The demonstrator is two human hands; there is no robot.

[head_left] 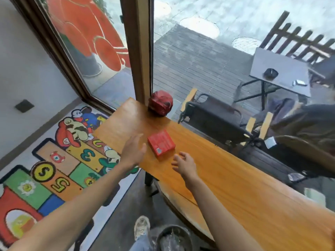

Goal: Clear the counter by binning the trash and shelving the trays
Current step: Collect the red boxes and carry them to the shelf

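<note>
Red box [161,144] flat on counter [235,178], corner twd window; left hand [133,153] & right hand [184,164] beside it, grips open, empty.

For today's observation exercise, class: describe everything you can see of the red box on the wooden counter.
The red box is small, flat and squarish, seemingly cardboard, closed, with a pale label patch near one corner. It lies flat on the orange-brown wooden counter, turned at an angle to its edge. Nothing touches it: the left hand and right hand are open on either side. A crumpled red wrapper sits farther back.
</note>
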